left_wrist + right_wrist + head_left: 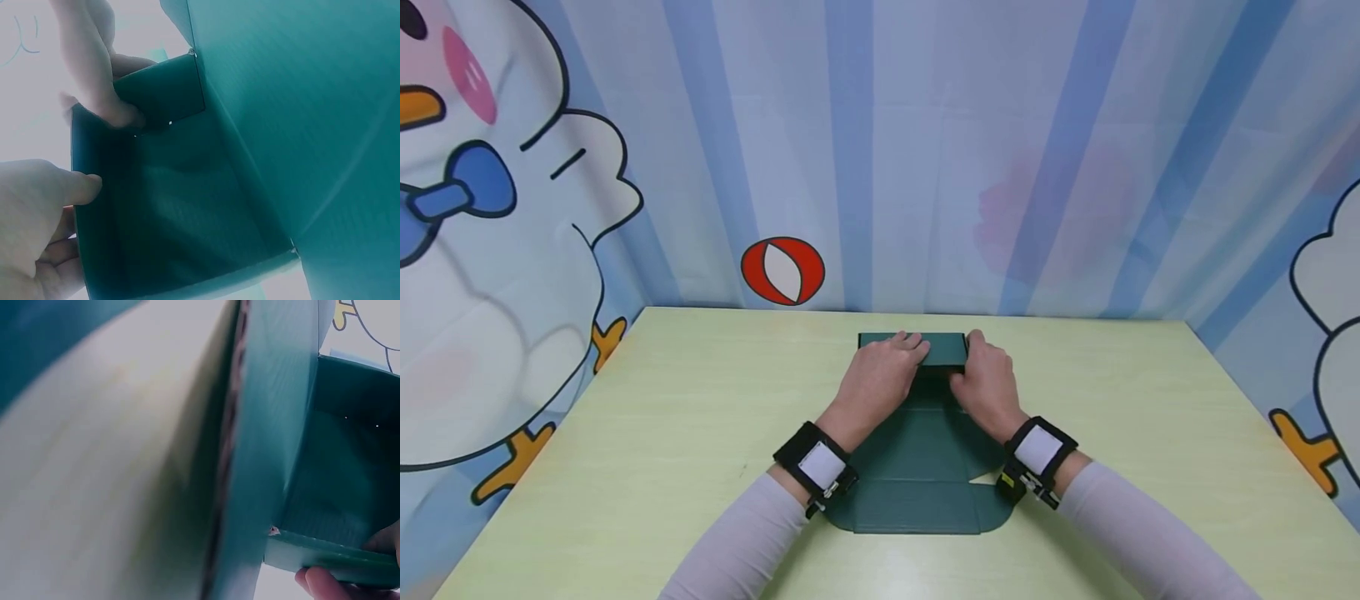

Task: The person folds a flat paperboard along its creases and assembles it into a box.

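Note:
A dark green cardboard box [946, 352], partly folded up, stands on the table with its long lid flap [917, 507] spread toward me. My left hand [880, 379] grips the far wall; in the left wrist view its thumb hooks over the edge and its fingers lie outside. At the right end wall my right hand [990, 387] has its thumb inside and its fingers outside, pinching the wall. The box's hollow inside [181, 194] shows in the left wrist view. From the right wrist view, fingertips [322, 582] press the outside of that end wall.
The pale wooden table [625, 467] spreads out on both sides of the box. Behind it hangs a striped blue curtain [925, 167] with cartoon birds and a red ball print [805, 271]. Each wrist wears a black strap with a small camera.

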{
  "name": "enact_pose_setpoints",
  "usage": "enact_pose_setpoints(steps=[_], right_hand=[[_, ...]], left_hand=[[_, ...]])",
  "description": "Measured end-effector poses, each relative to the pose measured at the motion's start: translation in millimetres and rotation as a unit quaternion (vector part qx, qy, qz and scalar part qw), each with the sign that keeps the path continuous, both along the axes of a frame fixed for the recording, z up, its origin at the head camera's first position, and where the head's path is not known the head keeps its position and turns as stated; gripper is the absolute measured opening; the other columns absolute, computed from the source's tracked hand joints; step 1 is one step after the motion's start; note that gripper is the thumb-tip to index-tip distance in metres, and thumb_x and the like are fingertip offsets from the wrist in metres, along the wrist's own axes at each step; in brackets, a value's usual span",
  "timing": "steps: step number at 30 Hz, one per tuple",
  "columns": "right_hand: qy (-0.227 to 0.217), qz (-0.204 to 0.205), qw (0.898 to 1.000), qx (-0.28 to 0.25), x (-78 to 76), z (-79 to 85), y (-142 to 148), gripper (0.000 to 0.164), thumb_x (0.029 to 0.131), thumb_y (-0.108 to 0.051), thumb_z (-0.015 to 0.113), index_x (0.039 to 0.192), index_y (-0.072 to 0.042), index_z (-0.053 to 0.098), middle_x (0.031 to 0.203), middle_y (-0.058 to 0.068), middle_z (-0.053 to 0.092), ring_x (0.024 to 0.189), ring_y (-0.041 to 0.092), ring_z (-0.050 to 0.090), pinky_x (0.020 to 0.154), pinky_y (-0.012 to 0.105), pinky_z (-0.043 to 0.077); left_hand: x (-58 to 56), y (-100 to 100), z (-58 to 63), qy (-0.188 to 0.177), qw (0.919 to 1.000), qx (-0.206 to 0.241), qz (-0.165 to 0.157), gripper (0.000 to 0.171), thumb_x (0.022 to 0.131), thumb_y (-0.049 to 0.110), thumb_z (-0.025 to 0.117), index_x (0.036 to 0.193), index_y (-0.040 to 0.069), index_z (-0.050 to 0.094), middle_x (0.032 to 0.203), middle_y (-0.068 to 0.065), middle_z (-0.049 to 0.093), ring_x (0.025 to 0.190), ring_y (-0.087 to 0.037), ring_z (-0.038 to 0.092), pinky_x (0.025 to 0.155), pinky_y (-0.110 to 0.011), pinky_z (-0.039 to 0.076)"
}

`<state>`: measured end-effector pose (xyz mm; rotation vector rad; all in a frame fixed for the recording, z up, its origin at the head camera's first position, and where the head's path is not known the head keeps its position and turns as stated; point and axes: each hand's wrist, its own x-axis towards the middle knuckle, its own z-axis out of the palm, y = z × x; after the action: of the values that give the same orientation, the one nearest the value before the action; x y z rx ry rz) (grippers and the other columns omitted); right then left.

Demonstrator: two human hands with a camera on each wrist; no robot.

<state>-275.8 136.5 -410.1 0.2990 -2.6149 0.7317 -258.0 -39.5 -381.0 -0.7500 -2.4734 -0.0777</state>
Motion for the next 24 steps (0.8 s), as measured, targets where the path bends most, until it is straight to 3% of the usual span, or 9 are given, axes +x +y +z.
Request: enact_pose_setpoints(steps=[8,24], right_hand=[[-0.016,-0.011,1.000,0.001,-1.1,2.8,-1.5,0.022,0.088,-0.003,0.060,0.108,0.005,0.056,0.090,0.024,0.070,0.077,0.036,0.072,0.069,0.047,0.062],[-0.014,-0.008,1.000,0.010,-5.8,2.2,0.7,0.025,0.086,-0.001,0.062,0.110,0.005,0.056,0.091,0.024,0.071,0.079,0.036,0.072,0.070,0.046,0.062]], left_hand=[[0.1,2.1,0.2,0.011,0.9998,-0.011,0.008,0.024,0.099,0.019,0.061,0.120,0.015,0.072,0.120,-0.002,0.073,0.110,-0.020,0.071,0.085,-0.034,0.061],[1.0,4.0,0.5,0.011,0.9997,-0.015,0.017,0.024,0.098,0.022,0.063,0.119,0.016,0.072,0.120,-0.002,0.073,0.106,-0.020,0.072,0.080,-0.033,0.062]])
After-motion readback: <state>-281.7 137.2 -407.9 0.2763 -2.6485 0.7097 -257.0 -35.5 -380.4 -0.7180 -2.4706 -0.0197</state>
